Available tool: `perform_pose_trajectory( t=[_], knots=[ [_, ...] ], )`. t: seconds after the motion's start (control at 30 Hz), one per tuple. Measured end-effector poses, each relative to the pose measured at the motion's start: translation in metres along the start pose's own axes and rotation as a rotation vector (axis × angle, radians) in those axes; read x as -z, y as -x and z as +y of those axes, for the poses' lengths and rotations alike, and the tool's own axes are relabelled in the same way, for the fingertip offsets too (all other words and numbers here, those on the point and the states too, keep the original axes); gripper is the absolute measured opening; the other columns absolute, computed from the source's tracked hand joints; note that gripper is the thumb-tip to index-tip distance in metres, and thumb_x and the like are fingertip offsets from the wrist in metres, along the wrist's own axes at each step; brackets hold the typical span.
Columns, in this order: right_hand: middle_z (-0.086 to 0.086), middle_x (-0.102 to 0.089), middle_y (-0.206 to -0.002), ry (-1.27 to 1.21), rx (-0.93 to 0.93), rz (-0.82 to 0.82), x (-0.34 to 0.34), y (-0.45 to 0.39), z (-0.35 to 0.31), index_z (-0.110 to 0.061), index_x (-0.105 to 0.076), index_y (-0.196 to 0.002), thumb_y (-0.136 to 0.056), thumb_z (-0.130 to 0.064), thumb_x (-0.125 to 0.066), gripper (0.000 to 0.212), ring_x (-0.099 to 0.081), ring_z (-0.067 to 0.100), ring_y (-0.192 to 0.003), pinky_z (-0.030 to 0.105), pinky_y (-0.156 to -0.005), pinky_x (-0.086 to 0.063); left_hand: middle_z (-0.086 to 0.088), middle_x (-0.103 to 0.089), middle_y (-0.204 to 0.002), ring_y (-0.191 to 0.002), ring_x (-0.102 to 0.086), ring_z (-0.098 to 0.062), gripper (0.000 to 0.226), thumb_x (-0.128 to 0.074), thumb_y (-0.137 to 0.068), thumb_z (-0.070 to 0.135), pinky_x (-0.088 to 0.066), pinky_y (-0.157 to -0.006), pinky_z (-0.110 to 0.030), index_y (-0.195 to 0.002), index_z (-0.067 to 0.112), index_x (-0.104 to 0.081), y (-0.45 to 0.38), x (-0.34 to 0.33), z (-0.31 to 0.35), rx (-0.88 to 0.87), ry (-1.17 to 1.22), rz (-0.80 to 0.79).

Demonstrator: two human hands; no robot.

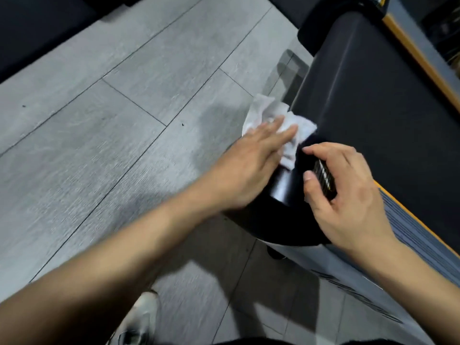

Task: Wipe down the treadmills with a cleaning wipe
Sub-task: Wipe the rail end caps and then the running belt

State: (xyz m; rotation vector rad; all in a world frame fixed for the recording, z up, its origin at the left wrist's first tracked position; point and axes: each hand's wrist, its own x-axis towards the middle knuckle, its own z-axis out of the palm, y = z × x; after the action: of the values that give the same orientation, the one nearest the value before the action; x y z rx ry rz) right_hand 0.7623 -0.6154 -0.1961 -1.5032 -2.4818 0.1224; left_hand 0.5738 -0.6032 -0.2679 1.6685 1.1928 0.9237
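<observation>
A: Item one, your left hand (251, 155). State?

B: Fingers straight and spread, flat on the cleaning wipe (286, 128), pressing it against the black treadmill housing (373, 108) at its rounded corner, about 1 o'clock from picture centre.

A: Item two, your right hand (346, 192).

B: At 3 o'clock, fingers curled loosely over the housing's top edge, thumb alongside. It holds nothing that I can make out; it seems to brace you.

A: Item three, hazards.

B: Half the wipe hangs crumpled off the edge toward 12 o'clock, beyond your fingers. Push on and it may bunch, slip out from under your palm, and drop to the grey floor (99, 120). You are also leaning with a shoe (139, 317) at 6 o'clock; a slick, freshly wiped housing under the bracing hand could let it slide.

A: Item four, writing.

B: A striped label (323, 179) sits under your right fingers; blurred, unreadable. Lettering on the side rail (348, 290) at 5 o'clock is likewise illegible.
</observation>
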Motion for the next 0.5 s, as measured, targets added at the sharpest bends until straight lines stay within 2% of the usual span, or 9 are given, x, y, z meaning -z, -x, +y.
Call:
perform_pose_trajectory(
  t=[0.07,0.13,0.23,0.3,0.4,0.5],
  knots=[
    [0.002,-0.058,-0.122,0.004,0.001,0.008,0.0,-0.001,-0.003,-0.01,-0.061,-0.125,-0.094,-0.02,-0.054,0.033,-0.053,0.021,-0.115,0.021,-0.104,-0.035,0.001,-0.025,-0.168,-0.154,-0.02,-0.009,0.047,-0.034,-0.112,0.026,-0.011,-0.116,-0.013,-0.159,0.027,-0.032,-0.017,0.008,-0.008,0.152,0.083,-0.028],
    [0.0,-0.057,-0.12,-0.004,-0.009,0.01,-0.002,0.001,-0.006,-0.011,-0.061,-0.124,-0.094,-0.02,-0.054,0.032,-0.053,0.02,-0.112,0.019,-0.102,-0.034,0.008,-0.042,-0.157,-0.145,-0.034,-0.007,0.044,-0.035,-0.112,0.027,-0.02,-0.107,-0.006,-0.156,0.027,-0.038,-0.014,0.008,-0.021,0.259,0.236,0.019],
    [-0.002,-0.056,-0.121,-0.018,-0.015,0.019,-0.002,0.004,-0.006,-0.012,-0.061,-0.125,-0.095,-0.021,-0.053,0.032,-0.052,0.018,-0.112,0.016,-0.101,-0.033,0.011,-0.041,-0.159,-0.15,-0.03,-0.006,0.045,-0.038,-0.111,0.034,-0.02,-0.122,-0.02,-0.154,0.026,-0.043,0.028,-0.004,-0.026,0.358,0.324,0.192],
    [-0.005,-0.055,-0.12,-0.026,-0.003,0.045,-0.004,0.003,-0.006,-0.011,-0.061,-0.124,-0.095,-0.021,-0.053,0.032,-0.052,0.018,-0.112,0.017,-0.101,-0.033,0.017,-0.042,-0.157,-0.147,-0.029,0.003,0.043,-0.042,-0.11,0.034,-0.02,-0.124,-0.022,-0.152,0.028,-0.047,0.056,-0.01,-0.023,0.364,0.37,0.271],
    [-0.005,-0.055,-0.121,-0.049,-0.024,0.052,-0.007,0.002,-0.006,-0.013,-0.061,-0.124,-0.095,-0.022,-0.052,0.032,-0.051,0.017,-0.112,0.021,-0.099,-0.034,0.02,-0.047,-0.152,-0.144,-0.033,0.005,0.041,-0.046,-0.108,0.036,-0.022,-0.122,-0.019,-0.148,0.029,-0.052,0.064,-0.014,-0.036,0.401,0.425,0.282],
    [-0.006,-0.054,-0.122,-0.063,-0.041,0.047,-0.007,0.004,-0.007,-0.014,-0.061,-0.125,-0.095,-0.024,-0.051,0.033,-0.049,0.014,-0.112,0.016,-0.099,-0.033,0.01,-0.051,-0.153,-0.147,-0.037,-0.008,0.058,-0.05,-0.093,0.054,-0.025,-0.126,-0.038,-0.144,0.028,-0.058,0.048,-0.014,-0.06,0.58,0.581,0.241]
  ],
)
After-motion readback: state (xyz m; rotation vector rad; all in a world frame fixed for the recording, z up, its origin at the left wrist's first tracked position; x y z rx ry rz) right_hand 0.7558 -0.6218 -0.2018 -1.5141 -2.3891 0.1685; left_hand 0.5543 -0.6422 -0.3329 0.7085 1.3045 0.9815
